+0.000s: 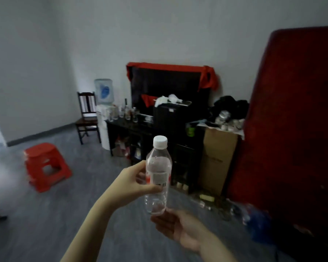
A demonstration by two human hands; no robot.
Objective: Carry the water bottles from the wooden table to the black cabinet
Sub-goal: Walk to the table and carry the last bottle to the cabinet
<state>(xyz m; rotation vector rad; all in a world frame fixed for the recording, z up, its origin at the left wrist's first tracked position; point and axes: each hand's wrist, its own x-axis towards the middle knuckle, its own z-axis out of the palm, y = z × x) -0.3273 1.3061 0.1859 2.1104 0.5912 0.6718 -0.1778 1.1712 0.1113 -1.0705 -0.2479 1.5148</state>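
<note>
A clear water bottle (158, 176) with a white cap stands upright in mid-air at the centre of the view, held out in front of the person. The left hand (135, 183) comes in from 7 o'clock and grips the bottle at its labelled middle, fingers curled round the far side and thumb across the front. The right hand (175, 226) sits under the bottle at 5 o'clock, palm up, its fingers loosely cupped beneath the base; whether they actually touch it I cannot tell.

Beyond the bottle, toward 12 o'clock, the black cabinet (129, 129) stands against the wall, its top crowded with glass jars and small bottles. A dark screen (169, 86) draped with red cloth rises behind it. A cardboard box (217, 159) leans beside the cabinet at 3 o'clock. A red plastic stool (45, 165) sits on the grey floor at 9 o'clock, and a wooden chair (87, 118) stands by a water dispenser (104, 91) near 11 o'clock.
</note>
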